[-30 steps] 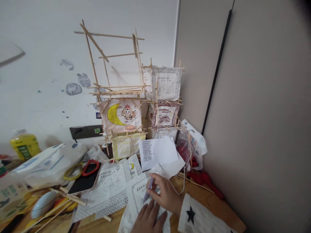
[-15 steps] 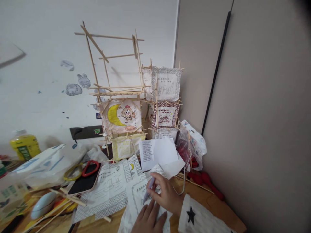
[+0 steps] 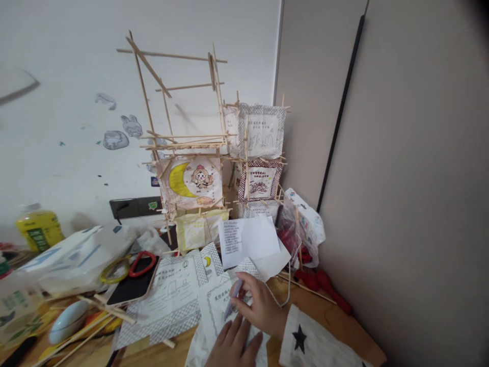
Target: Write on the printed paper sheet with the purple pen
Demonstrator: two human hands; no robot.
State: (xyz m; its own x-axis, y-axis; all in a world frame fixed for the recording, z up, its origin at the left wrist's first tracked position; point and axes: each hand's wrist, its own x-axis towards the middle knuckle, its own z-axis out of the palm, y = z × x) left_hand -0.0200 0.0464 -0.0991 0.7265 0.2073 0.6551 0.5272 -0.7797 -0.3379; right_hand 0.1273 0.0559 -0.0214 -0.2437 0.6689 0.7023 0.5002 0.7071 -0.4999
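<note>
Clock directions run from the inked sheet point(image 3: 214, 312) lying on the wooden table point(image 3: 340, 323) beneath both hands. Farthest left, a yellow drink bottle point(image 3: 40, 232) stands at ten o'clock, with a pale blue egg-shaped object point(image 3: 69, 322) at nine, near loose wooden sticks point(image 3: 114, 309). Closer, towards ten, lie a dark-screened phone point(image 3: 132, 286) and, just beside it, a boat drawing point(image 3: 173, 288). Between eleven and twelve, a stick frame point(image 3: 187, 147) carries a panel with a yellow moon point(image 3: 181, 182).

At five o'clock the left hand point(image 3: 234, 342) lies palm down on the sheet, fingers extended and slightly parted, grasping nothing. The purple pen point(image 3: 233, 299) slants at two, its tip apparently meeting the paper, though fingers crowd that spot. The right hand point(image 3: 260, 307), at three, pinches the pen between thumb and curled fingers.

A handwritten page point(image 3: 260, 239) sits at one o'clock; rightmost, a star-marked sleeve point(image 3: 317, 339) covers the right forearm, between three and four.
</note>
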